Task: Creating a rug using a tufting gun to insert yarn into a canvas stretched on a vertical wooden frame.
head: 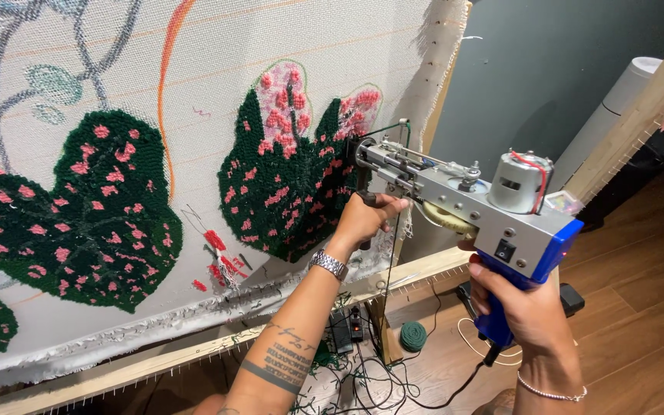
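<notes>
At the right edge of the stretched cloth (217, 69), we keep the tufting gun (463, 196) square against the green leaf (286, 184): left hand (364, 219) closed around its front handle, right hand (528, 307) wrapped on the blue rear handle.

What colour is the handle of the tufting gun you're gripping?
Blue. The tufting gun's handle, in the right hand, shows clearly in the head view.

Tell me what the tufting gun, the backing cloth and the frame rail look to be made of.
Tufting gun: body looks like brushed bare metal, silver-grey with visible screws; the handle in the right hand looks like glossy blue plastic.
Backing cloth: coarse off-white woven fabric, open grid weave, frayed edge.
Frame rail: pale unfinished wood, probably softwood, with visible grain.
The left hand holds the gun's black front grip.
</notes>
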